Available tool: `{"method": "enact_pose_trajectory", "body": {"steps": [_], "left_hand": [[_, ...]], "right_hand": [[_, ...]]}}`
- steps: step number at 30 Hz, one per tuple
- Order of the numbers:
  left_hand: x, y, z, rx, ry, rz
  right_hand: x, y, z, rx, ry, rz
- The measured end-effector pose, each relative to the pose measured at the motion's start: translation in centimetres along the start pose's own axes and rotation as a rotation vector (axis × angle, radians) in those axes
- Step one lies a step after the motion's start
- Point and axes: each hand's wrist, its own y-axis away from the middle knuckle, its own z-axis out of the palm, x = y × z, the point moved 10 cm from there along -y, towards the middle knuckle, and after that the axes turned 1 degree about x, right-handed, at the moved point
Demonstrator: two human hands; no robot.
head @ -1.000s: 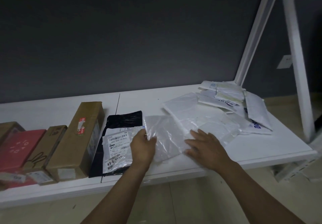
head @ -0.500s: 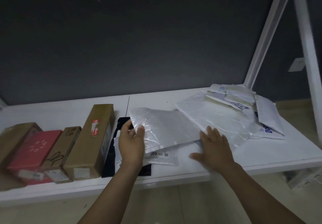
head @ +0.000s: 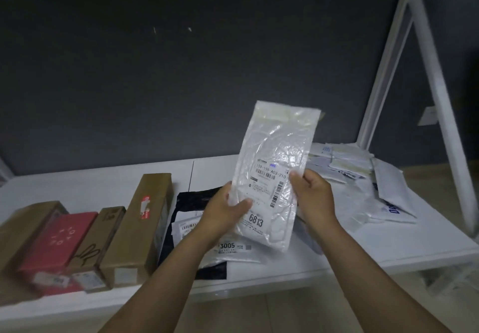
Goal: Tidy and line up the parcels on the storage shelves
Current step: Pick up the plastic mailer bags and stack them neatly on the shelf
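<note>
I hold a clear plastic mailer bag [head: 274, 156] upright in front of me, its label with "6813" facing me. My left hand [head: 224, 209] grips its lower left edge and my right hand [head: 315, 194] grips its right edge. Below it on the white shelf [head: 388, 244] lie a black mailer [head: 191, 200] and a white labelled bag marked "3005" [head: 230, 251]. A loose heap of white mailers [head: 363, 184] covers the shelf's right end. At the left stand a tall brown carton [head: 145, 226], a slim brown box [head: 97, 244], a red box [head: 54, 244] and another brown box [head: 23, 229] side by side.
A dark grey wall rises behind the shelf. White slanted frame posts [head: 425, 73] stand at the right end. The shelf's front edge runs just below my forearms, with a pale floor [head: 259, 314] beneath.
Both hands lifted the clear bag off the shelf and turned it upright with the label toward me. My right hand left the white pile and took hold of the bag.
</note>
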Motion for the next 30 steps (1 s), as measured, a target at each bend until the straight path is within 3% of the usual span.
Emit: {"method": "enact_pose_trajectory", "body": {"steps": [3, 8, 15, 20, 24, 30], "left_hand": [[-1.1, 0.3, -1.0, 0.13, 0.043, -0.028], [-2.6, 0.8, -1.3, 0.2, 0.046, -0.007], [-7.0, 0.8, -3.2, 0.247, -0.5, 0.03], [-11.0, 0.7, -3.7, 0.124, -1.025, -0.056], [-13.4, 0.9, -3.0, -0.042, -1.067, -0.053], [-14.0, 1.3, -4.9, 0.002, -0.952, -0.036]], "right_hand": [[0.7, 0.0, -0.3, -0.036, -0.013, 0.053], [6.2, 1.2, 1.3, -0.304, 0.028, 0.319], [9.7, 0.4, -1.4, -0.22, 0.553, 0.213], [10.7, 0.7, 0.2, -0.266, 0.657, 0.129], [11.3, 1.2, 1.9, -0.244, 0.565, 0.131], [12.6, 1.3, 3.8, -0.315, 0.87, 0.043]]}}
